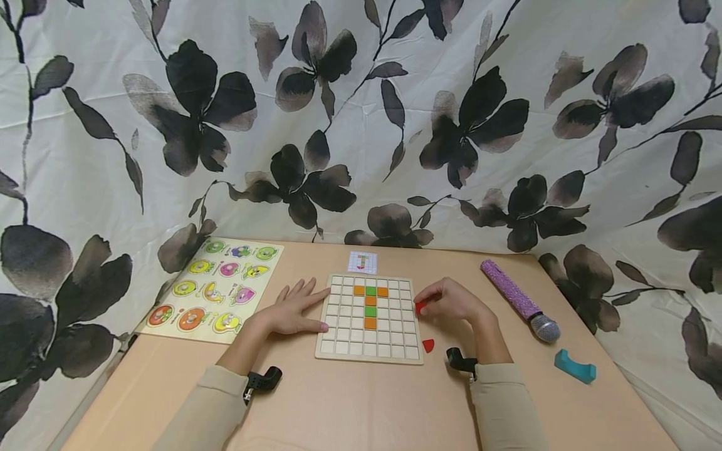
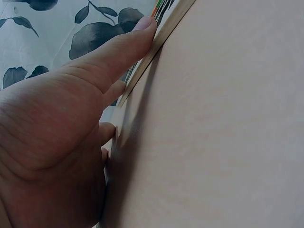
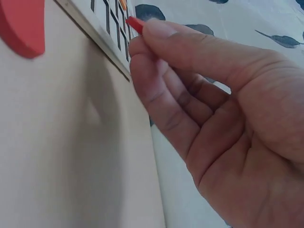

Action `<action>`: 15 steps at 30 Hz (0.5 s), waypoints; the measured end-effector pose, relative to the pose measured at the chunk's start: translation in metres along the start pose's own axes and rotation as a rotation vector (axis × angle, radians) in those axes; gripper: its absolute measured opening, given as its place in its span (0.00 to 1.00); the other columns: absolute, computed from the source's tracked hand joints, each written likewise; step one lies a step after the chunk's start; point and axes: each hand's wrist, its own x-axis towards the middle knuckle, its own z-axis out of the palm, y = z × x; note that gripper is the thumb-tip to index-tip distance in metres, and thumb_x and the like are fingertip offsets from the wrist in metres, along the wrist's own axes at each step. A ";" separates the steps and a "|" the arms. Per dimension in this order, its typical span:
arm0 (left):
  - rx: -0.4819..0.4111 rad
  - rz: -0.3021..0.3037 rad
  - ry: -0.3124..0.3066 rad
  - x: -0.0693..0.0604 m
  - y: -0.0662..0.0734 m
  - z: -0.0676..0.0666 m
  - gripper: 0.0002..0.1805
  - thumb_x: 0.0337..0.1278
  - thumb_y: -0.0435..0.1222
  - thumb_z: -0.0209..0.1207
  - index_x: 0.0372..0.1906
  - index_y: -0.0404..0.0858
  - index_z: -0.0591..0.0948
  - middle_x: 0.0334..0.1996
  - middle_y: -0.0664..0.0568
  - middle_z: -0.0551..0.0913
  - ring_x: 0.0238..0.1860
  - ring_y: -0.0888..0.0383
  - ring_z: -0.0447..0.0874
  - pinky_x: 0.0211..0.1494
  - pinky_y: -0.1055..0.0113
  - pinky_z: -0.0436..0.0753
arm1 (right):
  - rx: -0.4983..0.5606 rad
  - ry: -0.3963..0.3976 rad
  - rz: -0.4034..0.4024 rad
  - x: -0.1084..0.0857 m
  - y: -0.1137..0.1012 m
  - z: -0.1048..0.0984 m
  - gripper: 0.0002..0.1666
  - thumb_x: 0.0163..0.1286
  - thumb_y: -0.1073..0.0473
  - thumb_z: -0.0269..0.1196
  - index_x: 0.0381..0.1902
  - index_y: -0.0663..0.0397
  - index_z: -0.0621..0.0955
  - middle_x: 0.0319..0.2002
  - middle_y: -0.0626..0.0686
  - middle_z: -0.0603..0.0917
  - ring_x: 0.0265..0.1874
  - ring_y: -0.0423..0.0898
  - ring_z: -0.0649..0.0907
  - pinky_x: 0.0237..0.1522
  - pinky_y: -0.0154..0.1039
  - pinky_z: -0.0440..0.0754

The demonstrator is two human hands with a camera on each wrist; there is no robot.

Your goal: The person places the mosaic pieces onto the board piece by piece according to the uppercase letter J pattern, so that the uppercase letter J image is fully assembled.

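A white-squared grid board (image 1: 344, 348) with a wooden rim lies mid-table, bearing several orange and green square tiles (image 1: 370, 300) in a T-like pattern. My left hand (image 1: 290, 311) has its fingers spread, thumb and index finger touching the board's left edge. At the right edge, my right hand (image 1: 451, 302) pinches a small red piece (image 3: 135, 23) between thumb and fingertips, partly hidden by them. A second red piece (image 1: 429, 346), rounded on one side, lies on the table beside the lower right corner. Behind the board is a small pattern card (image 1: 363, 262).
A fruit picture sheet (image 1: 228, 288) lies on the left of the table (image 1: 361, 401). On the right are a glittery purple microphone (image 1: 510, 291) and a curved teal block (image 1: 574, 367). Floral fabric (image 1: 383, 150) hangs behind the table.
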 end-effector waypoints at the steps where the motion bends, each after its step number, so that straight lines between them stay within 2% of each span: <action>1: -0.004 0.003 0.001 0.000 0.000 0.000 0.52 0.58 0.64 0.66 0.83 0.51 0.61 0.85 0.35 0.42 0.84 0.33 0.31 0.81 0.31 0.31 | -0.001 0.005 -0.001 0.001 -0.001 0.001 0.14 0.61 0.67 0.75 0.47 0.61 0.91 0.44 0.56 0.92 0.36 0.46 0.82 0.37 0.34 0.82; 7: -0.036 0.016 0.002 -0.001 0.001 0.000 0.53 0.56 0.65 0.67 0.83 0.50 0.61 0.84 0.33 0.42 0.84 0.30 0.30 0.80 0.30 0.30 | 0.014 0.021 0.019 0.005 -0.006 0.007 0.14 0.61 0.65 0.76 0.46 0.58 0.91 0.43 0.54 0.92 0.36 0.48 0.82 0.36 0.35 0.80; 15: -0.001 -0.011 -0.006 -0.001 0.002 -0.001 0.51 0.59 0.64 0.66 0.83 0.52 0.61 0.85 0.36 0.42 0.85 0.34 0.30 0.81 0.32 0.30 | 0.021 0.021 0.012 0.009 -0.011 0.012 0.15 0.61 0.63 0.77 0.46 0.58 0.91 0.44 0.53 0.92 0.36 0.47 0.82 0.36 0.35 0.79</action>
